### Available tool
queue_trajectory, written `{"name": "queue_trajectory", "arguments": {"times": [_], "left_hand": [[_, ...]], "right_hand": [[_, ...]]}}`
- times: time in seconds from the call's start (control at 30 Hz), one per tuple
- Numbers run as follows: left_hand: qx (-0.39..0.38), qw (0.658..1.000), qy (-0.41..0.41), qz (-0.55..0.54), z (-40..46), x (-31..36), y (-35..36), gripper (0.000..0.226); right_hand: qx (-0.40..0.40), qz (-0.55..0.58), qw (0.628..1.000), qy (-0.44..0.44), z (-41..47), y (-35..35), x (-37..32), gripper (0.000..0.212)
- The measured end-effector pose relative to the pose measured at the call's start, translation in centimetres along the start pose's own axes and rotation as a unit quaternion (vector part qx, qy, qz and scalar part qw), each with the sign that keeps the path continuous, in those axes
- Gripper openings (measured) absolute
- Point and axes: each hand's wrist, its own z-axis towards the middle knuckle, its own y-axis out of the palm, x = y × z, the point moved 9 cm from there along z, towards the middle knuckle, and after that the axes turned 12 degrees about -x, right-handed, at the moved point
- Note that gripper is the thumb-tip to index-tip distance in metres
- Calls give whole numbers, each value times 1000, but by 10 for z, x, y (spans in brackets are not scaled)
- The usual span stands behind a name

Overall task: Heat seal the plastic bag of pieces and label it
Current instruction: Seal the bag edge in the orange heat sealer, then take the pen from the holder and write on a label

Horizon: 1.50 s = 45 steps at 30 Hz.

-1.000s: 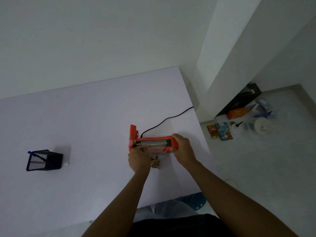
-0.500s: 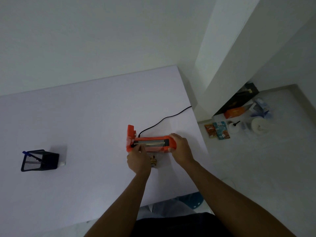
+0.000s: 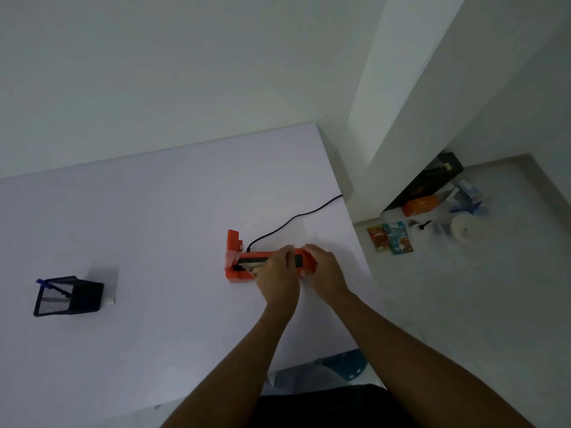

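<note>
Fingers of both hands [image 3: 279, 274] [image 3: 323, 267] curled on orange sealer [image 3: 239, 267] — blue pen [image 3: 51, 286] in mesh holder [image 3: 69, 296].

An orange heat sealer [image 3: 236, 267] with a black strip along its top sits on a pale lilac-white surface [image 3: 154, 211], a black cord [image 3: 290, 219] trailing from it. At left, a black mesh pen holder [image 3: 66, 296] carries a blue pen [image 3: 43, 283]. On the off-white floor [image 3: 463, 304] lie an orange box [image 3: 421, 204], a teal packet [image 3: 398, 237] and a red packet [image 3: 377, 239]. Walls are plain white.
</note>
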Motion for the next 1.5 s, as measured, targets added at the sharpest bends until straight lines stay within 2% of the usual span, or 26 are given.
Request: {"name": "queue_trajectory", "arguments": {"times": [0.13, 0.3, 0.43, 0.57, 0.67, 0.73, 0.83, 0.9, 0.97, 1.07, 1.17, 1.23, 1.33, 1.5], "left_hand": [[-12, 997, -17, -78, -4, -29, -2, 19], [-40, 991, 11, -130, -15, -46, -11, 17], [-73, 979, 27, -189, -23, -46, -10, 13], [-74, 968, 74, -228, -33, -21, -24, 13], [-69, 968, 61, -234, -32, -32, -28, 11], [-83, 973, 27, -215, -30, -53, -27, 12], [-106, 971, -9, -212, -33, -76, -31, 11], [-114, 969, -20, -216, -36, -86, -40, 11], [-125, 964, -36, -230, -40, -98, -49, 12], [-136, 958, -59, -247, -49, -117, -61, 11], [-135, 955, -68, -255, -55, -132, -78, 12], [-119, 954, -78, -263, -57, -147, -93, 13], [-90, 954, -100, -268, -61, -176, -119, 13], [-70, 953, -129, -266, -58, -235, -156, 16]], "right_hand": [[2, 5, 1000, 8, 2, 2, 13, 63], [0, -4, 1000, 12, 6, 5, 20, 71], [1, -8, 1000, 3, 5, 6, 16, 63], [-15, 7, 1000, 15, 13, 15, 36, 50], [-31, 15, 999, 11, 21, 20, 51, 46], [-7, -1, 1000, 5, 6, 6, 24, 47], [96, -63, 991, -75, -22, -8, -5, 46], [124, -52, 985, -112, -40, -2, -13, 41], [72, -15, 991, -112, -50, 22, -12, 39], [-64, 41, 996, -54, -55, 73, -8, 40], [-151, 109, 981, -46, -53, 111, -19, 52], [-196, 156, 967, -52, -48, 132, -37, 46], [-242, 200, 949, -45, -43, 163, -62, 28], [-244, 231, 942, -15, -31, 211, -92, 9]]}}
